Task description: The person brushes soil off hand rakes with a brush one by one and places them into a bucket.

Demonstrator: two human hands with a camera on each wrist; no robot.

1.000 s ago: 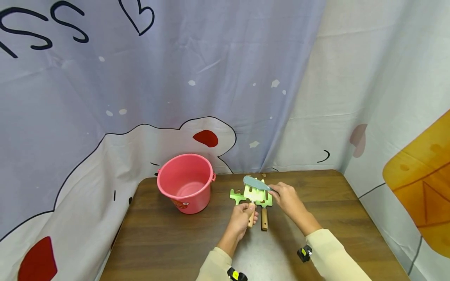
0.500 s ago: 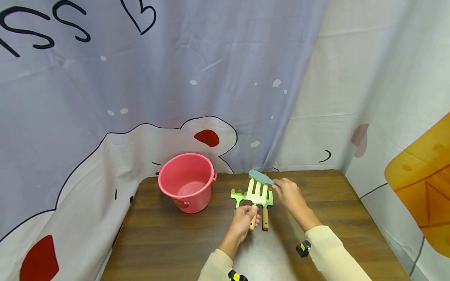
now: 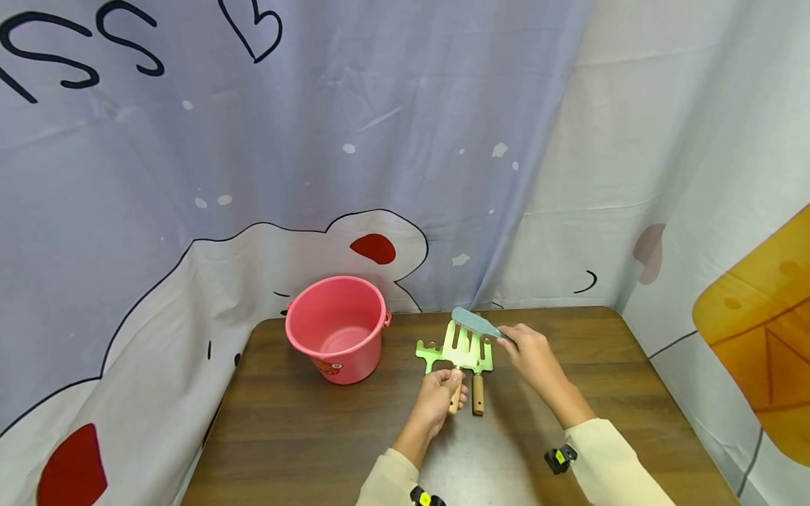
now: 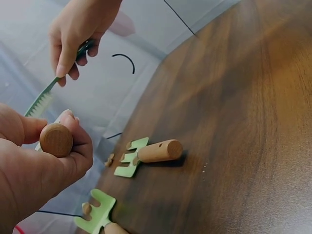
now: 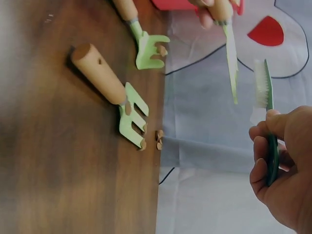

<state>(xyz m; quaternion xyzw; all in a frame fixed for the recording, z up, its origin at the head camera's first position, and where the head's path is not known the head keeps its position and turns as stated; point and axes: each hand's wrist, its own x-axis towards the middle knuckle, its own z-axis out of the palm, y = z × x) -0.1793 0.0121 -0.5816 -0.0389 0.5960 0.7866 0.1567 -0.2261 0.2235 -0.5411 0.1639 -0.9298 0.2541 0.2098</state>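
My left hand (image 3: pixel 433 400) grips the wooden handle of a green garden hand fork (image 3: pixel 457 349), held raised above the table with its tines pointing away. In my right hand (image 3: pixel 530 355) is a brush (image 3: pixel 474 322) with a dark green handle and white bristles (image 5: pixel 262 87). The brush head hangs over the tine tips in the head view; in the right wrist view a gap shows between the bristles and the fork. Beneath lie two more green tools with wooden handles: a three-tined hand fork (image 5: pixel 131 117) and a small hand rake (image 5: pixel 148 50).
A pink bucket (image 3: pixel 337 344) stands at the back left of the wooden table (image 3: pixel 304 443). Small brown bits (image 5: pixel 159 139) lie by the table's back edge, some touching the tools. Printed curtains (image 3: pixel 392 105) hang close behind the table.
The brush has moved from across the fork's tines toward their tips and to the right, uncovering the fork head. My left hand and the fork have shifted only slightly.
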